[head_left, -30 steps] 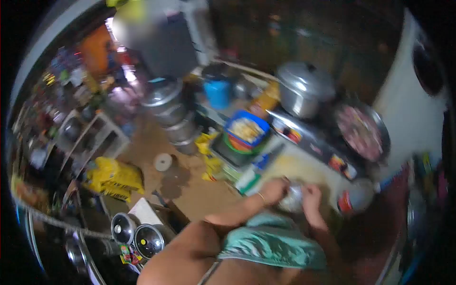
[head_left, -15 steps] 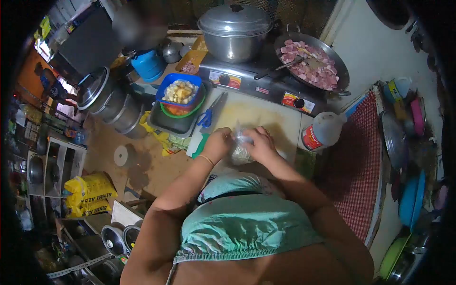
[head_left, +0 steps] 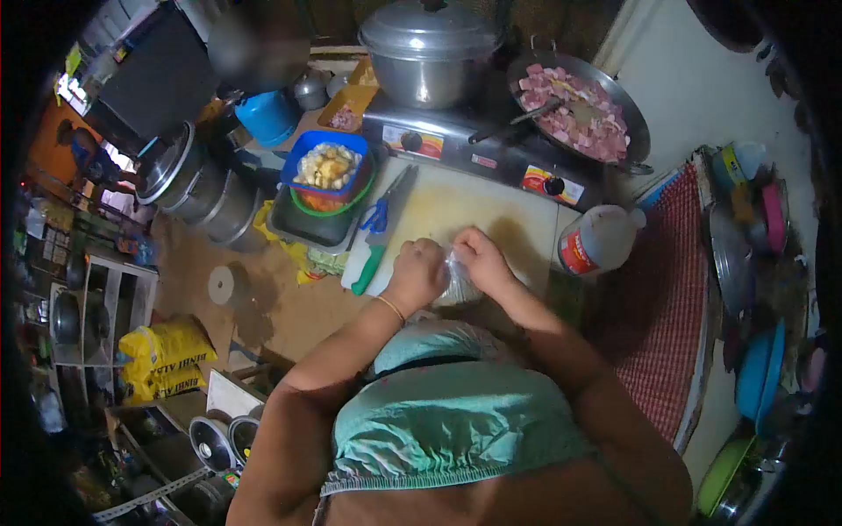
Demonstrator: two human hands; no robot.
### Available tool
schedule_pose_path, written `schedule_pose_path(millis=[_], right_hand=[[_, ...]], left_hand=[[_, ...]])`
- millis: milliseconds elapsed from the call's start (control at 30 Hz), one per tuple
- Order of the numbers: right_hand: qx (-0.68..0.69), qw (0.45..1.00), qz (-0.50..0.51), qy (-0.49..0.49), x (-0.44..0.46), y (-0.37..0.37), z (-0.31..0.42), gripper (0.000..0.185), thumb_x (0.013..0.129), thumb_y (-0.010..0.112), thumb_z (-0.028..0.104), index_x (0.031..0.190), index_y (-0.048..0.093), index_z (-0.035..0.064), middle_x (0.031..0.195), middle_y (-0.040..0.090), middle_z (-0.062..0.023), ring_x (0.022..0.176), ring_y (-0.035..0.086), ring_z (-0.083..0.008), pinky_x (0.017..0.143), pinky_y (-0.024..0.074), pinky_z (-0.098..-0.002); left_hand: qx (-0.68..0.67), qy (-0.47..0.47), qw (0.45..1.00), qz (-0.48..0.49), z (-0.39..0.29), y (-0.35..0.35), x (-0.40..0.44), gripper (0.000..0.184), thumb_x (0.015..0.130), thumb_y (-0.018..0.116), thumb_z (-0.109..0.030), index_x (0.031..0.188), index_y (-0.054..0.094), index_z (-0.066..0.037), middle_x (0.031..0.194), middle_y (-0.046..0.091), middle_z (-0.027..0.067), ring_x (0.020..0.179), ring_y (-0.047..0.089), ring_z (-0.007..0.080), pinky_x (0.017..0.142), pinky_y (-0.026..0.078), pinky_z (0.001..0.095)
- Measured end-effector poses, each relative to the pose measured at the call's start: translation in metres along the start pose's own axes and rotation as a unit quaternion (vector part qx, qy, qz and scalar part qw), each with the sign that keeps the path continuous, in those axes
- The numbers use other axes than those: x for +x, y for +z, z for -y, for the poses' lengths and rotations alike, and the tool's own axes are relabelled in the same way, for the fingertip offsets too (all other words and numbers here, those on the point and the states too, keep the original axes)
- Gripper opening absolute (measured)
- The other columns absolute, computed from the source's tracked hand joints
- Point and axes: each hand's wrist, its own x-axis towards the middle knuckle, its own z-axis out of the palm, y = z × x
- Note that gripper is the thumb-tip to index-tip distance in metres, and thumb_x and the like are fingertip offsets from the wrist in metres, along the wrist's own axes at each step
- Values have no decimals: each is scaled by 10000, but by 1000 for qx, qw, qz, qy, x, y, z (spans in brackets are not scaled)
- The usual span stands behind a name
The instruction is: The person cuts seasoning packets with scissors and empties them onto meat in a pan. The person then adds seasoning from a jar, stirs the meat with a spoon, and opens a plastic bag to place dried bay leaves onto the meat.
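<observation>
A clear plastic bag [head_left: 458,287] with pale contents I cannot make out is held between my two hands, over the near edge of the white cutting board [head_left: 438,203]. My left hand [head_left: 418,270] is closed on the bag's left side near its top. The fingers of my right hand [head_left: 482,261] pinch the bag's gathered top from the right. Left of my left hand, a green-handled knife [head_left: 370,267] lies on the board's edge. Blue-handled scissors [head_left: 379,213] rest on the board farther up.
A wok of cut raw meat [head_left: 574,123] and a lidded metal pot [head_left: 430,66] sit on the gas stove [head_left: 474,149]. A blue basket [head_left: 298,180] with pale chunks stands left of the board. A plastic jug [head_left: 601,239] is at the right.
My hands have drawn closer together at the bag's top. My right fingers, spread over the bag before, now pinch it. The view has shifted slightly.
</observation>
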Motion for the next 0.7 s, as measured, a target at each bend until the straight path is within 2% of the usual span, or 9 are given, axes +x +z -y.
schedule_pose_path(millis=[33,67,167,200,333,433,533,633,700], right_hand=[[67,998,4,12,-1,0,12,65,889,605,104,869,559,61,865,622,-147,806,618,-306,763,490,-382],[10,999,-39,5,-6,-3,24,101,824,642,75,834,545,50,861,594,-128,828,586,-314,768,477,-385],[-175,949,-110,-239,-16,-18,53,142,734,669,63,834,569,72,882,586,-90,872,554,-309,803,436,-399],[-226,931,-109,-265,-23,-19,60,185,681,672,94,855,618,127,913,592,-56,926,535,-293,831,395,-421],[-343,904,-33,-253,-31,-13,58,158,718,671,155,868,678,205,957,615,1,980,541,-263,862,362,-442],[-353,908,-40,-223,-30,-11,46,134,733,666,164,855,686,215,955,641,24,981,553,-249,847,362,-444],[-374,907,6,-192,-30,-17,44,93,748,661,188,829,688,223,948,662,28,978,567,-236,836,366,-446],[-383,905,23,-185,-30,-18,43,50,755,654,218,797,682,220,930,667,23,981,574,-233,843,364,-442],[-393,901,46,-179,-30,-19,44,78,771,656,226,834,674,183,920,661,-8,930,576,-260,817,380,-437]], left_hand=[[-7,-3,1000,0,0,2,-1,208,737,656,-129,933,615,-71,963,605,158,851,560,409,737,487,511],[-14,-6,1000,0,1,3,-3,217,742,654,-128,947,610,-72,978,603,158,865,557,412,741,488,511],[-38,-13,999,6,4,6,-7,257,762,646,-130,1011,598,-85,1034,601,145,925,548,422,760,484,519],[-44,-13,999,4,4,6,-7,261,767,645,-129,1020,598,-88,1037,602,143,930,548,421,766,483,520],[-71,-32,997,6,-7,5,-8,218,761,646,-51,975,611,-34,1011,615,168,990,545,378,871,423,456],[-119,-18,993,-10,-5,5,-10,189,752,650,3,937,621,-25,1087,595,177,1018,550,365,893,441,432],[-167,-58,984,-16,-1,8,-14,139,757,656,-41,889,658,-86,1179,578,132,1001,550,367,901,445,432],[-206,-40,978,-11,-2,2,-11,163,738,635,96,861,644,-11,1233,512,180,1048,546,326,867,470,387],[-240,-46,969,-20,2,7,-12,178,724,644,90,862,652,-21,1215,527,177,1054,541,329,858,476,400]])
